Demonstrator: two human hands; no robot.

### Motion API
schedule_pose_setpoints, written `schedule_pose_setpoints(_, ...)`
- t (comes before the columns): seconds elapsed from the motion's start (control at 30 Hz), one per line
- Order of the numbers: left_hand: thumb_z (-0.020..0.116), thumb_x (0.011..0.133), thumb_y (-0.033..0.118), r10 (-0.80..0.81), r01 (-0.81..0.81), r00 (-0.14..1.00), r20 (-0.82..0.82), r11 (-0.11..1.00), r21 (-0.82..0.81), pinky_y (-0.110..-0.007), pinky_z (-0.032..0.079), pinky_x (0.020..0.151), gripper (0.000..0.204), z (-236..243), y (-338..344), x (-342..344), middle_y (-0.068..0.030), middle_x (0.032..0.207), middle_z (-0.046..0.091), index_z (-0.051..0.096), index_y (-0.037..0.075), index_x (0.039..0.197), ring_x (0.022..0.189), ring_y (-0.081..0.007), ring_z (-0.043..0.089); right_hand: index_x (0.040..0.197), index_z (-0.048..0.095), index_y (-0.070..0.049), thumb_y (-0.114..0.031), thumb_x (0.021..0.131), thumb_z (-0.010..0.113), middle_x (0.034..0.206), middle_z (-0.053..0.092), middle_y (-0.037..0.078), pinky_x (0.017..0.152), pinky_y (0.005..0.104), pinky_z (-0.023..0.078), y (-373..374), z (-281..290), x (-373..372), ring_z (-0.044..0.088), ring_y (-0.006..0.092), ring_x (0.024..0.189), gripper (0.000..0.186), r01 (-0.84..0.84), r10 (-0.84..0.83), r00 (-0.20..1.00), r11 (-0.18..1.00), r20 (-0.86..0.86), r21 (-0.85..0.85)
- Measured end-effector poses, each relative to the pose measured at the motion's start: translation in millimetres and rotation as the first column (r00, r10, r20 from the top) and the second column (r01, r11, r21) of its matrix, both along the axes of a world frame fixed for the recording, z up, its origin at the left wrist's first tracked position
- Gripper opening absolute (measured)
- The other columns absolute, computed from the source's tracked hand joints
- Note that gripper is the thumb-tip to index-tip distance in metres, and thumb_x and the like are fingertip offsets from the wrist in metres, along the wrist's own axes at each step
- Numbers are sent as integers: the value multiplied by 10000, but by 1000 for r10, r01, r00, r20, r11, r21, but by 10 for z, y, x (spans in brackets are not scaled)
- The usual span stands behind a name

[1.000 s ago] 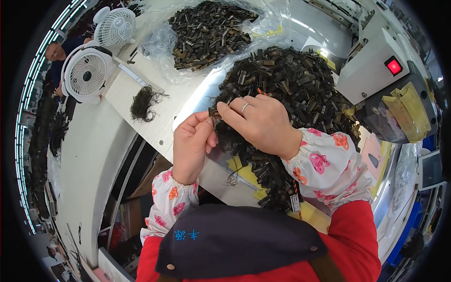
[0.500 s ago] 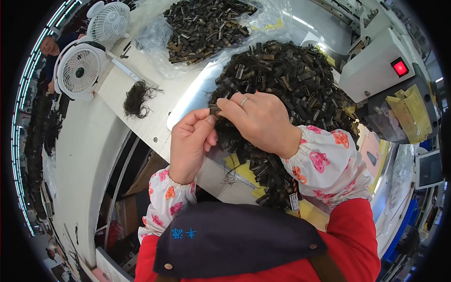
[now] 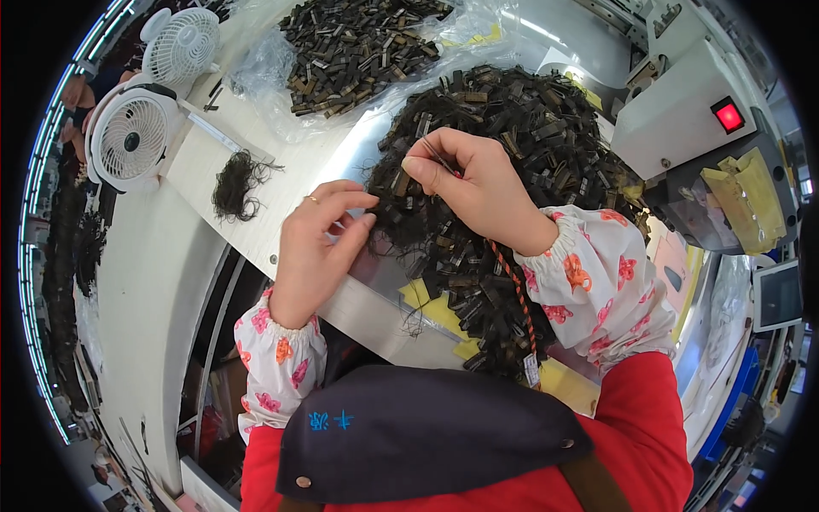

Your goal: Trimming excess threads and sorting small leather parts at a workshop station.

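A big heap of small dark rectangular pieces tangled with hair-like strands (image 3: 546,145) lies on the worktop in front of me. My left hand (image 3: 320,243) is at the heap's left edge, thumb and fingertips slightly apart, with nothing visible between them. Over the middle of the heap, my right hand (image 3: 482,183) pinches a thin, dark, pointed tool (image 3: 437,155) that looks like tweezers. An orange-and-black twisted cord (image 3: 516,286) runs from below that hand toward my apron, with a small white tag (image 3: 531,370) near its lower end.
Beyond, a second heap (image 3: 358,51) of similar pieces sits on clear plastic. A loose dark hair tuft (image 3: 237,186) lies left, near a white fan (image 3: 130,141). At right stands a white machine box (image 3: 682,111) with a red lit switch. Yellow paper (image 3: 437,309) shows under the near heap.
My hands have come apart: the left drew back leftward and its fingers loosened, while the right shifted slightly right. The pointed tool and the cord now show clearly.
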State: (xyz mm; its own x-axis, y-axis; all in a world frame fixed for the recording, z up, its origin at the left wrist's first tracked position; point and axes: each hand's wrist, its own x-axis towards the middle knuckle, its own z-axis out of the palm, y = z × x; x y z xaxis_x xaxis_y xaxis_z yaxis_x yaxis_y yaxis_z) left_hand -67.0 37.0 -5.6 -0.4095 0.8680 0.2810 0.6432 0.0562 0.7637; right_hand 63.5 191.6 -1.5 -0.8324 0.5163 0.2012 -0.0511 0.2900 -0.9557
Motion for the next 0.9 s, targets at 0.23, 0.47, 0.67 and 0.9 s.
schedule_pose_setpoints(0.23, 613, 796, 49, -124, 116, 979, 160, 992, 54, -229, 417, 583, 63, 116, 228, 50, -38, 797, 590, 607, -9, 821, 636, -94, 511, 866, 591, 9, -163, 851, 619, 706, 570, -8, 551, 198, 403, -18, -8, 24, 506, 45, 624, 175, -48, 52, 998, 996, -46, 80)
schedule_pose_setpoints(0.47, 546, 891, 218, 274, -247, 945, -178, 956, 159, -242, 452, 621, 307, 329, 873, -982, -61, 848, 640, 587, -22, 1077, 689, -87, 554, 1004, 574, 5, -207, 940, 472, 747, 541, -6, 564, 209, 408, -29, -25, -2, 458, 46, 610, 244, -30, 32, 998, 999, -47, 32)
schedule_pose_setpoints(0.67, 596, 846, 95, 166, -164, 986, -6, 979, 116, -201, 420, 565, 136, 232, 387, -209, -30, 666, 602, 649, -24, 886, 597, -52, 518, 981, 583, 7, -267, 947, 440, 656, 565, 39, 486, 238, 412, 26, 11, 19, 508, 82, 529, 311, 13, -26, 997, 982, -69, -186)
schedule_pose_setpoints(0.9, 669, 771, 96, 134, -128, 990, -48, 987, 98, -242, 399, 475, 148, -241, -225, 391, -34, 615, 516, 637, 36, 903, 493, -114, 485, 965, 599, 23, -203, 907, 533, 709, 578, 14, 545, 210, 426, -22, -25, -13, 511, 60, 602, 242, -103, 100, 994, 990, 37, 95)
